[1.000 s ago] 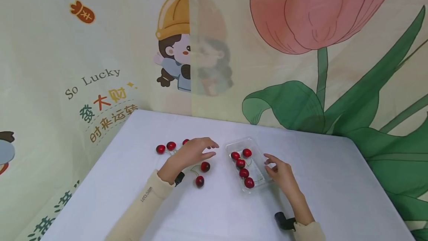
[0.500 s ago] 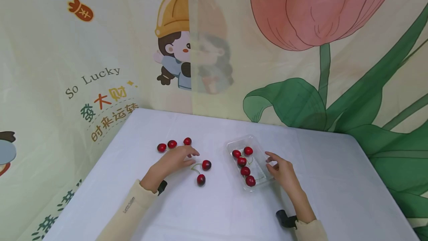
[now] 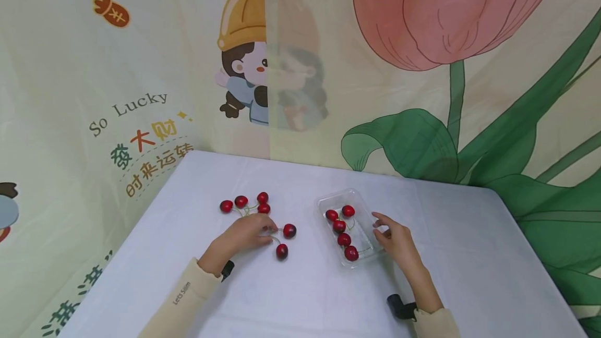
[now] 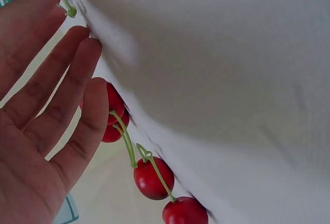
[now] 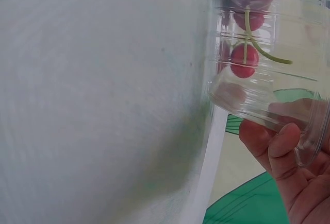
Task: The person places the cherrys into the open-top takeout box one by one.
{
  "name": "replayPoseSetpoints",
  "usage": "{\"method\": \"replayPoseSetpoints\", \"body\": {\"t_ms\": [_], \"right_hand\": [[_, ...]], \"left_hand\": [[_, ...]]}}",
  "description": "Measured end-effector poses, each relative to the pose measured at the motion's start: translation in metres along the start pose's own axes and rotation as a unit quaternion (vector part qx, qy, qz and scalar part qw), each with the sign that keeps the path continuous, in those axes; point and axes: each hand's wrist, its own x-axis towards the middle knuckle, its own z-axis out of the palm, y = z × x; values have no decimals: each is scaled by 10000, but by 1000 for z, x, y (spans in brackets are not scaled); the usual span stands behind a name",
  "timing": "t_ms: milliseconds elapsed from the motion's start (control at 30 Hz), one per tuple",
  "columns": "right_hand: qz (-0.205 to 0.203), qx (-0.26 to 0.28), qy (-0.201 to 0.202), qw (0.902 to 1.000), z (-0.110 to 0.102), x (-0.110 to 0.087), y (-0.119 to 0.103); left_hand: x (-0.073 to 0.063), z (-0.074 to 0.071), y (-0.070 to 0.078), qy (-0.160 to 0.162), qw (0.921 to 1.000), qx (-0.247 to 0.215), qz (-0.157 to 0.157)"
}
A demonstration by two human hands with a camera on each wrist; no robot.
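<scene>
A pair of dark red cherries (image 3: 289, 231) with joined green stems lies on the white table. My left hand (image 3: 246, 233) is at their stems, thumb and forefinger apart. In the left wrist view its fingers (image 4: 77, 105) are loosely extended, with a stem end (image 4: 71, 12) just past the tips. My right hand (image 3: 394, 239) holds the rim of a clear plastic box (image 3: 363, 228) at its right side. In the right wrist view thumb and fingers (image 5: 283, 141) bend around that rim. Several cherries (image 3: 344, 239) with stems lie inside the box.
Several more stemmed cherries (image 3: 241, 202) lie behind my left hand; the wrist view also shows cherries (image 4: 153, 177) there. The white-covered table (image 3: 300, 301) meets a printed cloth backdrop (image 3: 300, 150) along its far edge. A black wrist camera (image 3: 399, 308) sits below my right hand.
My left hand has moved left from beside the box, then lowered to the pair's stems. Cherries behind it have come into view. My right hand stays at the box rim.
</scene>
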Motion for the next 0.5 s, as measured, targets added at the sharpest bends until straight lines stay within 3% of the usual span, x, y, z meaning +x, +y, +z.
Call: {"method": "replayPoseSetpoints", "body": {"t_ms": [167,500], "right_hand": [[-17,-15,17,10000,0,0,1],[62,-35,12,10000,1,1,0]], "left_hand": [[1,4,-1,85,9997,235,37],[5,7,5,324,9979,522,-213]]}}
